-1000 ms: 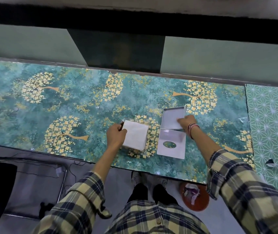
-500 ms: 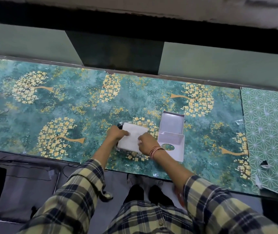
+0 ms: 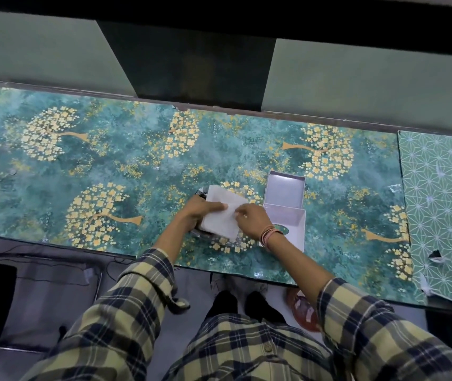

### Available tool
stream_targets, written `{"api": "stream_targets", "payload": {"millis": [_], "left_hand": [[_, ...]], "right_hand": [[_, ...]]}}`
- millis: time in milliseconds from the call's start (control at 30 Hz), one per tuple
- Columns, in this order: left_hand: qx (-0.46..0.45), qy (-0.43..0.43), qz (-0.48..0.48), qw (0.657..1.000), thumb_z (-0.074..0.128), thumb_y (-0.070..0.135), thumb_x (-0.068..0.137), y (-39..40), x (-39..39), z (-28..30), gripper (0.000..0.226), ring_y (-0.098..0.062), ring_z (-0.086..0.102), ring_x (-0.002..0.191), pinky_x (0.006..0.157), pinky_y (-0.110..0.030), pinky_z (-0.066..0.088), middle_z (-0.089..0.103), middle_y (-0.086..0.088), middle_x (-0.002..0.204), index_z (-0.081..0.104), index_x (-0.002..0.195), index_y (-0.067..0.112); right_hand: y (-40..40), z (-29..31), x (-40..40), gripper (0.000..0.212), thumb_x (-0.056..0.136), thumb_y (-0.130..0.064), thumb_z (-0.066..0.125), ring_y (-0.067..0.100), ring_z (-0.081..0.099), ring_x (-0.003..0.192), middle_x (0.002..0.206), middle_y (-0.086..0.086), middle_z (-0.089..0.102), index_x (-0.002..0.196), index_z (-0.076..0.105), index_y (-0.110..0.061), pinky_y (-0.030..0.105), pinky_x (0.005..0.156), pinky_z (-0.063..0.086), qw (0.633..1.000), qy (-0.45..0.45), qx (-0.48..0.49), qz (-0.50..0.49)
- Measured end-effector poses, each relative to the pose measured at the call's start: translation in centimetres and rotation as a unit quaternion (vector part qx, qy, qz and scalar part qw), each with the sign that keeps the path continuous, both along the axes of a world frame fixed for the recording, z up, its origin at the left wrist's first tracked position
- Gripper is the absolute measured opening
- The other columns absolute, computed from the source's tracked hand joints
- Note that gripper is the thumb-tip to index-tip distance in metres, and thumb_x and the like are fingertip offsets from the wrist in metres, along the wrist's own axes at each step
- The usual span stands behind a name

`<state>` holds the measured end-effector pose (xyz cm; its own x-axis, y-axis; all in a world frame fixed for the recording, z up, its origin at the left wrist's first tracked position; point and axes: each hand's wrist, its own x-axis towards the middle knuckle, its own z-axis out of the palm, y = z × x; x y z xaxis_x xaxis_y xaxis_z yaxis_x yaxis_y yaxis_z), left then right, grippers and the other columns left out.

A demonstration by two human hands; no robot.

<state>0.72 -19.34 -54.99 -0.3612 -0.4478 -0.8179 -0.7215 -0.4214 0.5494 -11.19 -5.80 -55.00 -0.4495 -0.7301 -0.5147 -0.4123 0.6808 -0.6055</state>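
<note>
A white stack of tissues (image 3: 219, 225) lies tilted near the table's front edge, with a dark shiny wrapper (image 3: 201, 192) showing under its far-left corner. My left hand (image 3: 196, 214) grips the stack from its left side, thumb laid across the top. My right hand (image 3: 249, 221) has its fingers curled down on the stack's right part and pinches the top layer. Just to the right stands an open white box (image 3: 285, 192); its folded-out panel with an oval hole (image 3: 284, 231) is partly hidden by my right wrist.
The table (image 3: 137, 166) carries a teal cover with golden trees. A pale green star-patterned sheet (image 3: 439, 204), torn at its front edge, covers the right end. A reddish bin (image 3: 303, 309) sits on the floor under the table's front edge. A green wall panel rises behind.
My right hand left the open box and came over to the white stack, where it now pinches the top. My left hand has stayed on the stack, which shifted slightly.
</note>
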Motion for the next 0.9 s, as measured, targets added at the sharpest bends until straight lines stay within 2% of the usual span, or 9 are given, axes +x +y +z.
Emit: {"api": "stream_targets", "payload": {"millis": [67, 167, 300, 367, 467, 567, 667, 767, 900], "left_hand": [[0.017, 0.043, 0.025, 0.999, 0.088, 0.031, 0.076, 0.1, 0.5, 0.5, 0.054, -0.032, 0.073, 0.088, 0.062, -0.044, 0.064, 0.075, -0.015, 0.103, 0.067, 0.112, -0.002], [0.053, 0.119, 0.072, 0.989, 0.085, 0.032, 0.079, 0.4, 1.0, 1.4, 0.054, -0.037, 0.074, 0.096, 0.08, -0.056, 0.062, 0.078, -0.015, 0.108, 0.068, 0.119, 0.001], [0.096, 0.201, 0.103, 0.969, 0.072, 0.023, 0.092, 2.3, 0.3, 3.4, 0.034, -0.027, 0.075, 0.085, 0.059, -0.038, 0.062, 0.079, -0.01, 0.101, 0.068, 0.12, 0.004], [0.113, 0.231, 0.099, 0.961, 0.07, 0.021, 0.093, 3.4, -0.3, 3.8, 0.033, -0.025, 0.076, 0.089, 0.065, -0.036, 0.062, 0.078, -0.01, 0.107, 0.066, 0.122, 0.005], [0.123, 0.242, 0.077, 0.959, 0.069, 0.021, 0.093, 4.7, -1.4, 4.1, 0.029, -0.024, 0.076, 0.091, 0.072, -0.037, 0.063, 0.079, -0.009, 0.106, 0.067, 0.119, 0.007], [0.124, 0.241, 0.064, 0.961, 0.069, 0.023, 0.094, 5.9, -2.6, 4.4, 0.032, -0.026, 0.075, 0.098, 0.079, -0.039, 0.063, 0.078, -0.012, 0.112, 0.067, 0.122, 0.006], [0.112, 0.248, 0.052, 0.961, 0.069, 0.027, 0.095, 6.8, -3.7, 4.4, 0.04, -0.031, 0.072, 0.108, 0.092, -0.044, 0.06, 0.075, -0.015, 0.121, 0.065, 0.128, 0.005], [0.103, 0.249, 0.043, 0.962, 0.069, 0.031, 0.095, 7.8, -4.4, 4.3, 0.042, -0.03, 0.072, 0.11, 0.092, -0.042, 0.06, 0.076, -0.012, 0.121, 0.064, 0.13, 0.007], [0.086, 0.241, 0.009, 0.967, 0.07, 0.041, 0.094, 9.3, -5.5, 3.6, 0.047, -0.027, 0.072, 0.111, 0.095, -0.043, 0.059, 0.076, -0.009, 0.121, 0.064, 0.13, 0.012]], "right_hand": [[0.8, 0.5, -0.8, 0.026, 0.101, -0.017, 0.05, 0.025, 0.06, 0.082, 0.095, 0.012, 0.073, 0.09, 0.071, -0.005, 0.03, 0.073, 0.044, 0.991, 0.004, -0.072, -0.115], [2.2, 1.0, -2.1, 0.032, 0.099, -0.04, 0.053, 0.018, 0.055, 0.07, 0.074, -0.003, 0.06, 0.083, 0.063, -0.014, 0.038, 0.07, 0.054, 0.947, -0.065, -0.147, -0.277], [2.8, 2.9, -3.1, 0.062, 0.1, -0.063, 0.039, 0.023, 0.051, 0.072, 0.079, 0.009, 0.053, 0.092, 0.057, -0.005, 0.031, 0.067, 0.047, 0.9, -0.238, -0.138, -0.339], [3.2, 3.8, -3.6, 0.069, 0.1, -0.069, 0.03, 0.019, 0.064, 0.068, 0.073, 0.001, 0.069, 0.103, 0.067, -0.011, 0.029, 0.065, 0.051, 0.858, -0.356, -0.124, -0.349], [4.2, 3.9, -4.3, 0.084, 0.097, -0.075, 0.02, 0.024, 0.077, 0.084, 0.095, 0.006, 0.081, 0.115, 0.074, -0.013, 0.037, 0.075, 0.06, 0.818, -0.443, -0.136, -0.341], [4.6, 4.3, -4.3, 0.08, 0.097, -0.075, 0.022, 0.028, 0.076, 0.096, 0.113, 0.012, 0.078, 0.125, 0.071, -0.018, 0.043, 0.079, 0.063, 0.809, -0.441, -0.149, -0.357], [5.3, 4.1, -4.5, 0.075, 0.095, -0.077, 0.029, 0.036, 0.072, 0.109, 0.117, 0.012, 0.076, 0.124, 0.073, -0.023, 0.056, 0.095, 0.058, 0.822, -0.39, -0.162, -0.383], [6.4, 3.8, -4.8, 0.069, 0.096, -0.074, 0.032, 0.038, 0.073, 0.104, 0.109, 0.013, 0.078, 0.103, 0.079, -0.024, 0.058, 0.095, 0.057, 0.836, -0.336, -0.158, -0.403], [7.7, 3.6, -4.9, 0.066, 0.097, -0.071, 0.033, 0.037, 0.073, 0.099, 0.109, 0.014, 0.076, 0.101, 0.076, -0.021, 0.056, 0.091, 0.059, 0.853, -0.283, -0.153, -0.412]]}}
